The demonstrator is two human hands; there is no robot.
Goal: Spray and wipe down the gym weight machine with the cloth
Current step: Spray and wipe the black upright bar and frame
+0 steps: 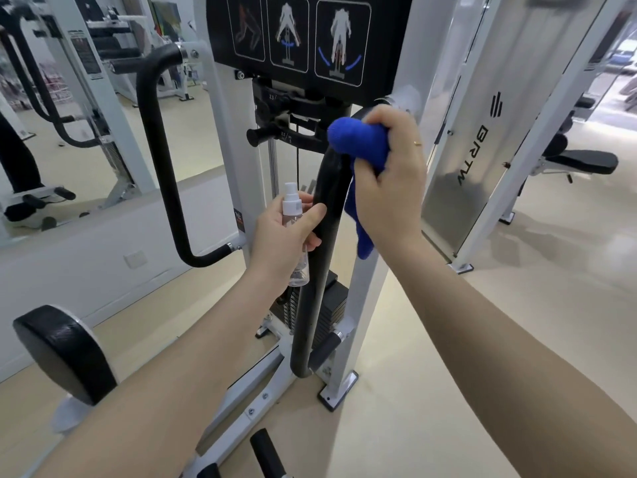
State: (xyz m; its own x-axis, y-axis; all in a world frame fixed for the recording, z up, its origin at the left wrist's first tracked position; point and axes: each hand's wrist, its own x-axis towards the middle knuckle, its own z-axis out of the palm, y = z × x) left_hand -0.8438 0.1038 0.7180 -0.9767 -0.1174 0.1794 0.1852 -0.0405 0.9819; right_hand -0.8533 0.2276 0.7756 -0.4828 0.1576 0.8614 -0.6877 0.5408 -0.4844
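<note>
Wiping the padded black handle bar point(325, 215) on the weight machine point(370, 270) right now, and the thing that matters for what comes next is how that bar runs; its long axis goes nearly straight up and down, curving over at the top toward the white frame, with the bottom end bending in near the floor; our right hand point(389, 174) is clamped round the blue cloth point(360, 143) and has it pressed against the upper bend of the bar, so it's the hand nearer the work and sits on the bar's right side; a loose tail of the cloth hangs down past the wrist; our left hand point(286, 232) is lower and on the bar's left side, fingers wrapped round the little clear spray bottle point(293, 225), nozzle up and just beside the bar, maybe touching it, hard to say; so the two hands basically bracket the bar, cloth high, bottle at mid height; we reckon the sensible move from here is dragging the cloth downward along the bar's length, since everything below the right hand looks like it's yet to be covered; the bottle hand would be in the path of that stroke, so it probably needs to shift aside first; the instruction placard point(310, 39) sits right above, out of the way.
</note>
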